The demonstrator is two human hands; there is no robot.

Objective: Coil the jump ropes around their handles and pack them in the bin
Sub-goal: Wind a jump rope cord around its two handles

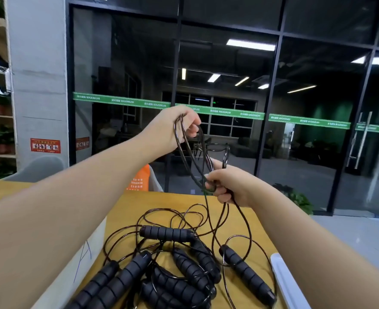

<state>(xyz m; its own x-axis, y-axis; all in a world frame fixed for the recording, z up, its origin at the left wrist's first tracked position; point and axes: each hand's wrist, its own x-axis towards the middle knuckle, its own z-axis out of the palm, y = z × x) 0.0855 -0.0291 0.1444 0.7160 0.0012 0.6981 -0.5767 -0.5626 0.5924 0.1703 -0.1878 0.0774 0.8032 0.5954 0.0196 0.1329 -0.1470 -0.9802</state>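
Several jump ropes with black ribbed foam handles [166, 233] lie tangled on the wooden table [260, 228]. Thin dark cord [189, 166] runs up from the pile in loops. My left hand [177, 128] is raised above the table and grips the top of those loops. Lower and to the right, my right hand [226, 186] pinches the same bundle of cord, with strands hanging from it down to the handles. One handle [246, 270] lies apart at the right of the pile.
A white bin [81, 262] with a pen mark on its wall stands at the table's left, under my left forearm. A white flat object [286, 284] lies at the table's right edge. A grey chair [39, 168] and orange bag [139, 179] sit behind the table, before a glass wall.
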